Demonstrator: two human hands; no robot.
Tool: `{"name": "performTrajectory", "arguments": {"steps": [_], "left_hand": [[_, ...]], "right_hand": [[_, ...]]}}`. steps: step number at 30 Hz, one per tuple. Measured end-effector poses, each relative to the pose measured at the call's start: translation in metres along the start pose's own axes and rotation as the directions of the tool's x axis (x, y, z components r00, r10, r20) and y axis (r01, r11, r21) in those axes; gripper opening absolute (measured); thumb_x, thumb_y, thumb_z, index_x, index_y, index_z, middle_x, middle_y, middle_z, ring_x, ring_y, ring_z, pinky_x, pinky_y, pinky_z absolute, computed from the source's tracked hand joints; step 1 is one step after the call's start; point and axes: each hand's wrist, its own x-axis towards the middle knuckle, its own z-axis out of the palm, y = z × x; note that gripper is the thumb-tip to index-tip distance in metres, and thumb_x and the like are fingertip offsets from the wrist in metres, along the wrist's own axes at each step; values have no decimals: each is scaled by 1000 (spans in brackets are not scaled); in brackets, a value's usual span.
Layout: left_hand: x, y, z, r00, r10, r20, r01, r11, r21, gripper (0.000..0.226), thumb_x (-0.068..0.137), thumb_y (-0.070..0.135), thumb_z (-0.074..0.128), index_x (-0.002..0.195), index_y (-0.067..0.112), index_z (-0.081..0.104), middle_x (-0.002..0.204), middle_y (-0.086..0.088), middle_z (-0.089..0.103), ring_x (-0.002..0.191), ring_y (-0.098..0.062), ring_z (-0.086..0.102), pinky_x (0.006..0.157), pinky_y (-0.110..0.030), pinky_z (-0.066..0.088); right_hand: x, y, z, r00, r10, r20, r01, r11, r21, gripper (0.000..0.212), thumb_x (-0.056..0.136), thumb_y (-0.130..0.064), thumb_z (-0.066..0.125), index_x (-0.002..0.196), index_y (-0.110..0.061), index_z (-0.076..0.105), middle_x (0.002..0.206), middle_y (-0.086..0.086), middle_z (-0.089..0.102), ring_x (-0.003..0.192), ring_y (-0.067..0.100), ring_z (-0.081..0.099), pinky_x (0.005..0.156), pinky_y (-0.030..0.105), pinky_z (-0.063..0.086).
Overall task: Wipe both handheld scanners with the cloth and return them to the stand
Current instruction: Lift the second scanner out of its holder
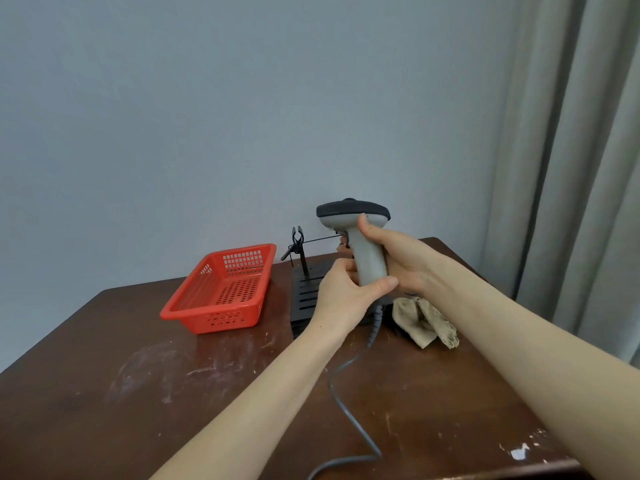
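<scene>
A grey handheld scanner point(360, 233) with a dark head is held upright above the black stand point(306, 299). My right hand point(398, 258) wraps the handle from the right. My left hand point(346, 292) grips the bottom of the handle from the left. A grey cable point(349, 403) runs from the handle's base down across the table toward me. The beige cloth point(424, 322) lies crumpled on the table just right of the stand, under my right wrist. Only one scanner is visible. The stand has a thin black upright with a clip point(298, 240).
A red perforated plastic basket point(221, 289) sits left of the stand with nothing visible inside. The brown wooden table point(138, 393) is scuffed with pale marks. A grey wall is behind; a grey curtain point(571, 168) hangs at the right past the table's edge.
</scene>
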Motion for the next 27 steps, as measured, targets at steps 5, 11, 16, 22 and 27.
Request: {"name": "performTrajectory", "arguments": {"steps": [5, 11, 16, 22, 27], "left_hand": [[0, -2, 0, 999, -46, -26, 37, 960, -277, 32, 84, 22, 70, 110, 8, 59, 91, -7, 68, 79, -18, 64, 78, -33, 52], [3, -2, -8, 987, -151, 45, 153, 840, -520, 10, 90, 16, 60, 92, 6, 63, 72, -2, 64, 65, -16, 59, 79, -36, 48], [8, -6, -9, 981, -184, 65, 182, 743, -644, 13, 92, 14, 58, 88, 3, 63, 73, -4, 64, 65, -15, 58, 69, -28, 51], [15, -15, -4, 968, -241, 72, 218, 662, -717, 14, 92, 14, 57, 88, 2, 63, 75, -6, 63, 67, -15, 59, 65, -26, 52], [17, -20, -1, 958, -275, 86, 243, 611, -753, 16, 92, 15, 57, 89, 1, 61, 76, -6, 63, 58, -12, 59, 60, -24, 52]], "right_hand": [[-13, -16, -14, 981, -96, -170, 13, 902, -431, 68, 82, -71, 42, 107, -13, 66, 98, 4, 73, 93, 19, 69, 83, 34, 53], [-27, -19, -45, 854, -337, -396, 29, 791, -611, 63, 95, -55, 34, 67, -11, 69, 61, 8, 71, 70, 19, 64, 67, 28, 42], [-33, -5, -64, 855, -315, -412, -29, 764, -644, 17, 98, -14, 41, 107, -10, 54, 80, 10, 65, 61, 19, 65, 50, 24, 55], [-43, 11, -81, 898, -317, -306, -245, 218, -945, 27, 79, -39, 63, 66, -16, 68, 64, -4, 67, 63, 13, 64, 65, 31, 55], [-39, 41, -81, 915, -310, -257, -322, -179, -930, 28, 77, -50, 62, 96, -29, 66, 101, 0, 66, 92, 23, 62, 68, 29, 45]]}}
